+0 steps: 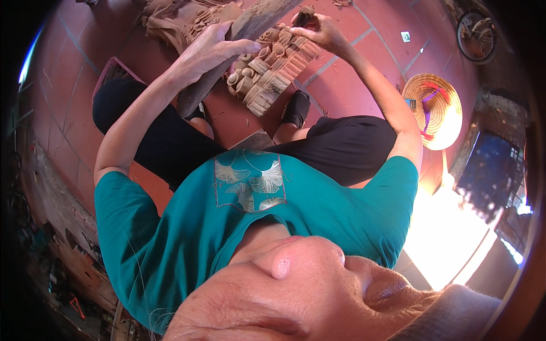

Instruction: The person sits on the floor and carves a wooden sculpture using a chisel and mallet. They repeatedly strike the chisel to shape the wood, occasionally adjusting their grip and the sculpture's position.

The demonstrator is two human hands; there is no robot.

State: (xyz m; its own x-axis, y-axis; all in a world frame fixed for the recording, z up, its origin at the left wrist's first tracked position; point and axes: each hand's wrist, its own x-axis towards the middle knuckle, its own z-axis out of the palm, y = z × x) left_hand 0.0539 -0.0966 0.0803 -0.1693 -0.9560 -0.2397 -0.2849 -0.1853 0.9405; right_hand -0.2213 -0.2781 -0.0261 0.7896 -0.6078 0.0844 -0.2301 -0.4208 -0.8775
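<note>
My left hand is closed round a thick, weathered grey-brown wooden bar, its thumb laid across the top. The bar slants from between my legs up past the upper edge. Under and beside it lies a carved wooden piece with rounded scrolls and a ridged, stepped border. My right hand is by the carving's far right end, its fingers curled round a small dark object whose kind I cannot make out.
More carved wood lies at the far left. Red floor tiles surround the work, with a few chips scattered on them. A round woven hat rests at the right, and a wheel stands behind it. My legs are bent on both sides.
</note>
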